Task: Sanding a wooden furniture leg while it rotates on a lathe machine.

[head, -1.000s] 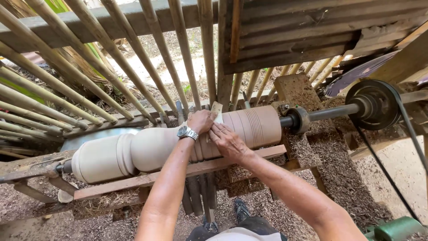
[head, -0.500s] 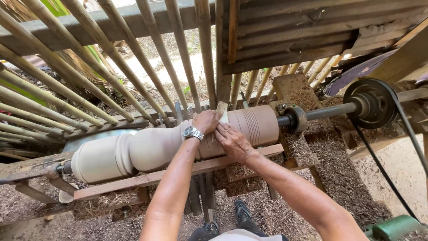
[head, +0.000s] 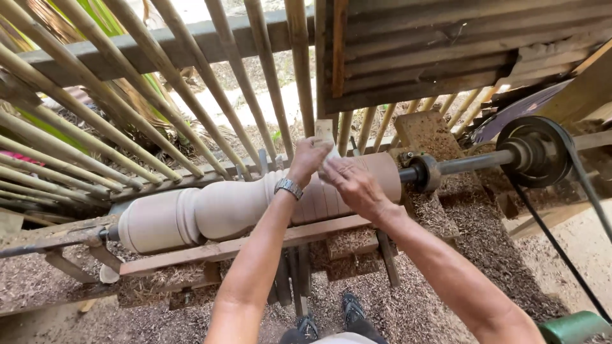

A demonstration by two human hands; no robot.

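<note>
While both hands press at the grooved end of the turning, read as follows:

Left hand (head: 308,159): clenched on a pale strip of sandpaper or thin wood (head: 326,135) (too small to say which), wristwatch (head: 289,188) just below the grip.
Right hand (head: 352,183): laid flat, fingers spread over the ribbed section, touching the wood just right of the left-hand grip; pressing rather than grasping, nothing seen enclosed in it.
Workpiece: long pale turned wooden spindle (head: 223,207), lying horizontal under both hands, beads and a rounded end well to the left of the grip, fine grooves directly beneath it.
Lathe drive: metal shaft (head: 468,162) running right from the grip to a black pulley wheel (head: 532,153), belt (head: 561,255) dropping away toward a green motor (head: 574,326).
Tool rest: wooden rail (head: 255,242) just in front of and below the grip, sawdust (head: 446,280) heaped below.
Backdrop: slanted bamboo poles (head: 127,121) behind the grip.
Step in hand: judged as smoothing or finishing the grooved section (no chisel in view).
Next move calls for: even light pressure, the strip kept flat on the ribs, fingertips kept off the shaft coupling to the right.
</note>
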